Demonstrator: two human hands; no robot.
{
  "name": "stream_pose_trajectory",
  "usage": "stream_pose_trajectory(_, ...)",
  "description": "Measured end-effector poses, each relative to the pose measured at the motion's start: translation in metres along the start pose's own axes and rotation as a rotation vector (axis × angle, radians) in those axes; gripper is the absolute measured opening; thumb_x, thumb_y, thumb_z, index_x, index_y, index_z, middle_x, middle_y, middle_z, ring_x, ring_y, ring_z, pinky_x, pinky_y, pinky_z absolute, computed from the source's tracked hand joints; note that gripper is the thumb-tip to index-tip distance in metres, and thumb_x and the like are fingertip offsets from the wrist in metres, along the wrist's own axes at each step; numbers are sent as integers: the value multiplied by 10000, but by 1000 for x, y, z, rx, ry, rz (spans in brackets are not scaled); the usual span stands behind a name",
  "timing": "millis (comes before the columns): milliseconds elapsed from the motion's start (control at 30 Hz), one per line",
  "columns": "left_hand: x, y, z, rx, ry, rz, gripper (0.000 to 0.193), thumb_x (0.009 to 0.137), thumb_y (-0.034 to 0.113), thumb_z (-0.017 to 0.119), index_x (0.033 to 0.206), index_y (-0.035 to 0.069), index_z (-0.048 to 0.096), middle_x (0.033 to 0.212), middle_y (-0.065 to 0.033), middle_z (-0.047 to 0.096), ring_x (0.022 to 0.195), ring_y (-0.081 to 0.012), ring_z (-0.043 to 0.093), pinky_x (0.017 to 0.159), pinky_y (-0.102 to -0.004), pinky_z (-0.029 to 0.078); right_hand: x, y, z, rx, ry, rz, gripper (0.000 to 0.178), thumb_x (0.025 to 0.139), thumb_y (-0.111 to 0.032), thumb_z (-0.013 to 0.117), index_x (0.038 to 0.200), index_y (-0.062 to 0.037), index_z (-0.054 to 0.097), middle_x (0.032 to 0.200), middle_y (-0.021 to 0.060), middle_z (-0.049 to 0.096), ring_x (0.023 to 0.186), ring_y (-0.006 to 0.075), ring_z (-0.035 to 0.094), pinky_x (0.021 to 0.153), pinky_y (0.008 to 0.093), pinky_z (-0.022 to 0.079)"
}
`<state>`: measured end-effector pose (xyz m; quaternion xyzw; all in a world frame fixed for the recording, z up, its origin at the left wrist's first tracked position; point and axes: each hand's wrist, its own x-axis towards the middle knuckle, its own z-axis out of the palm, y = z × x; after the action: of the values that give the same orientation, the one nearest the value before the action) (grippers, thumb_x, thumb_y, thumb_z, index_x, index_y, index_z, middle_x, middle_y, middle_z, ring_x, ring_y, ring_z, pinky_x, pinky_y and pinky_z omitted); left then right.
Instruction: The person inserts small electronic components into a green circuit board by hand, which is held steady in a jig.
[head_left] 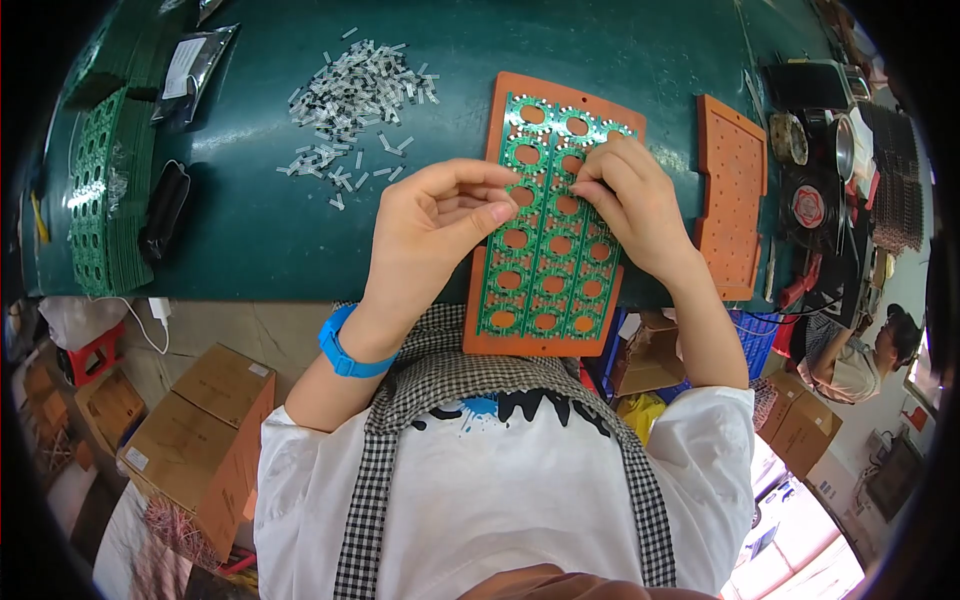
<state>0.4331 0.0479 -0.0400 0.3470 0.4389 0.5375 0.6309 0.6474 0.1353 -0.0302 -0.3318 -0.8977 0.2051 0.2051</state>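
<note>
A green circuit board panel (pixel 546 243) with rows of ring-shaped boards lies on an orange-brown tray (pixel 497 345) at the table's front edge. My left hand (pixel 432 225) is at the panel's left edge, its fingers curled and the thumb tip near the forefinger tip. Whatever may be within those fingers is too small to make out. Over the panel's right side, my right hand (pixel 637 203) is closed in a pinch close to the board's surface; its fingertips hide what they hold. Small white parts line the panel's far rows.
A pile of small clear-and-black parts (pixel 365 90) is spread on the green table (pixel 250 235). Stacked green panels (pixel 110 195) and black packets (pixel 165 210) stand at the left. Another orange-brown tray (pixel 730 200) lies right, near a solder-like reel (pixel 808 207) and tools. Cardboard boxes (pixel 200 420) sit below.
</note>
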Motion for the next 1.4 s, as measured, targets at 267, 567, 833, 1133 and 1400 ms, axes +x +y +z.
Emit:
stream_pose_trajectory(267,-1,3,3,-85,-4,-9,244,860,-23,630,1098,-58,594,917,-80,633,865,-138,646,781,-259,545,-4,3,5,-86,59,-72,190,722,-108,728,816,-68,568,792,56,561,755,250,581,629,352,484)
stream_pose_trajectory(567,-1,2,11,-119,-49,-103,245,855,-37,621,1099,-45,597,918,-76,633,841,-118,642,773,-223,528,-7,-32,1,-108,172,-240,270,641,-156,778,870,-95,648,823,23,616,744,208,608,607,328,477)
stream_pose_trajectory(833,0,2,15,-79,-121,-127,234,849,-50,618,1083,-37,608,925,-69,630,874,-98,621,770,-197,515,-11,-35,3,295,117,-128,106,759,-104,716,837,-49,667,828,55,643,740,204,627,641,313,493)
stream_pose_trajectory(1133,6,3,6,39,32,52,208,855,-38,629,1062,-46,613,927,-80,640,882,-122,640,788,-220,526,14,6,-11,34,24,193,71,859,-38,602,922,-5,607,909,94,614,875,247,590,773,328,467)
stream_pose_trajectory(1400,6,0,0,51,54,68,196,856,-28,640,1049,-47,615,918,-79,648,893,-133,650,783,-223,526,19,8,-7,49,-11,145,57,841,-45,614,876,-12,585,886,94,590,882,282,548,783,363,450)
